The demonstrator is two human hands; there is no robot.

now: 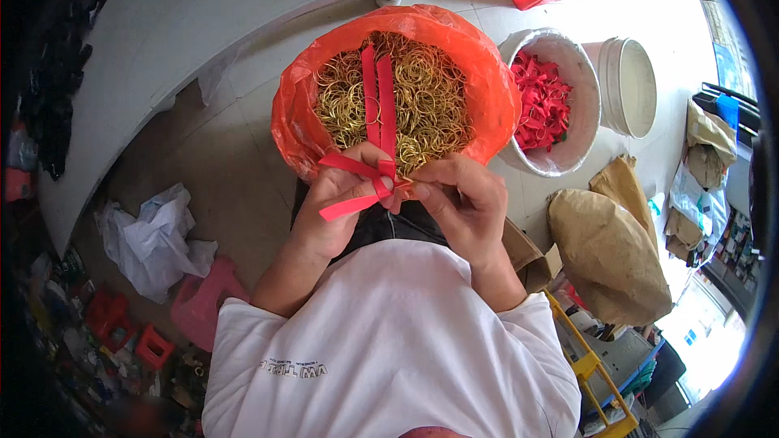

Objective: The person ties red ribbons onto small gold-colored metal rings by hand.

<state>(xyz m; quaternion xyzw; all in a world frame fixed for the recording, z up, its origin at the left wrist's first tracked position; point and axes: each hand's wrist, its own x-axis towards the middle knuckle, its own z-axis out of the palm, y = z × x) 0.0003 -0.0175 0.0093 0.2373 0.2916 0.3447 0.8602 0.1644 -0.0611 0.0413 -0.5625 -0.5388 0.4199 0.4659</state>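
Note:
Between my two hands is a red ribbon (388, 105), folded over with short ends sticking out to the left and a long doubled length lying away from me. My left hand (337, 203) pinches it where the strips cross. Close by on the right, the fingers of my right hand (462, 195) are closed on the ribbon's other part, near the crossing. A gold ring (372, 110) shows around the long length. Beneath lies a heap of gold rings (430, 81) in a container lined with an orange plastic bag (497, 73).
To the right, a white bucket (591, 105) holds many red ribbon pieces (542, 105); beside it stands another pale bucket (614, 89). A brown paper sack (604, 251) sits at right. A curved table (187, 12) spans the upper left, with crumpled white plastic (158, 239) and a pink stool (207, 300) below.

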